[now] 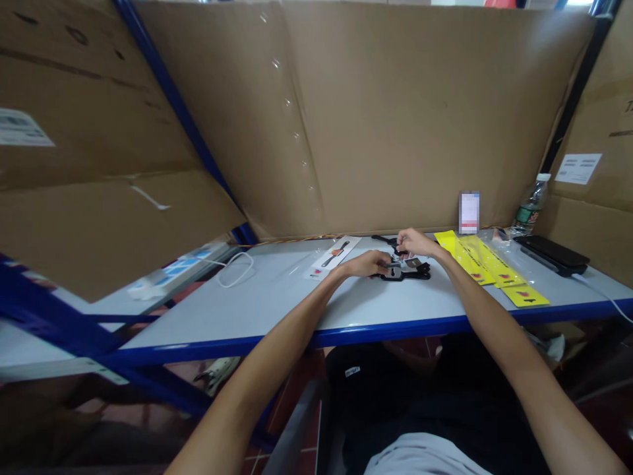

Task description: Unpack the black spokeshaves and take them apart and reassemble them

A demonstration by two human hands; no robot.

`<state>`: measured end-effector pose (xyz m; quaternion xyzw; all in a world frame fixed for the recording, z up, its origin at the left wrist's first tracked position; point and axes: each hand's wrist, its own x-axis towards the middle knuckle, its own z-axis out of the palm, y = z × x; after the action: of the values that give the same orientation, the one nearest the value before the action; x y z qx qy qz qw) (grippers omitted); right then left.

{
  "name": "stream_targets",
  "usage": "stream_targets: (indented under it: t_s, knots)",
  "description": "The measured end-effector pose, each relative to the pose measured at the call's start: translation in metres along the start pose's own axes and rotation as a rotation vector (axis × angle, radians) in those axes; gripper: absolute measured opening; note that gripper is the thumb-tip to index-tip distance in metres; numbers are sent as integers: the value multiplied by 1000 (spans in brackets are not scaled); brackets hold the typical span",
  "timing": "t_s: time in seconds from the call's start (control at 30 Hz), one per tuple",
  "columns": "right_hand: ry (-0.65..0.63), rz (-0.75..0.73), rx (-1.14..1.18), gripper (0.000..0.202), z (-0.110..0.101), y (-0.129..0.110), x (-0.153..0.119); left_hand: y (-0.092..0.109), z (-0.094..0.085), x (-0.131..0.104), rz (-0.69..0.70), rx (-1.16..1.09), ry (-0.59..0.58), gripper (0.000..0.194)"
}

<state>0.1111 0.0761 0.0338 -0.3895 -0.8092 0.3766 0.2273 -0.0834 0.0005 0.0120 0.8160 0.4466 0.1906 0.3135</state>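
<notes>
My left hand (368, 263) is closed round the near end of a black metal tool (394, 272) that looks like a spokeshave, low over the tabletop. Its flat body has a cut-out, and black handles (421, 272) stick out to the right. Just behind, my right hand (415, 242) has its fingers pinched together above a second black tool (383, 239); what sits between the fingertips is too small to make out. A small dark plate (412, 263) lies between the hands. Left of them rests a white printed card (336, 256) picturing a black-handled tool.
Yellow packaging cards (487, 264) in clear plastic lie at right. Behind them stand a phone (469, 212) and a water bottle (531, 204); a black device (551, 254) is beside them. A white cable (232, 270) loops at left. Cardboard (425, 125) walls the back.
</notes>
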Motion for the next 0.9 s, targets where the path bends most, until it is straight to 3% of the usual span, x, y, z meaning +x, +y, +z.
stream_targets:
  t_s: [0.67,0.9]
  knots:
    - [0,2,-40,22,0,3,3,6,-4,-3,-68,148,17,21]
    - [-22,3,6,20,-4,7,4,13,-9,-12,-338,62,-105,25]
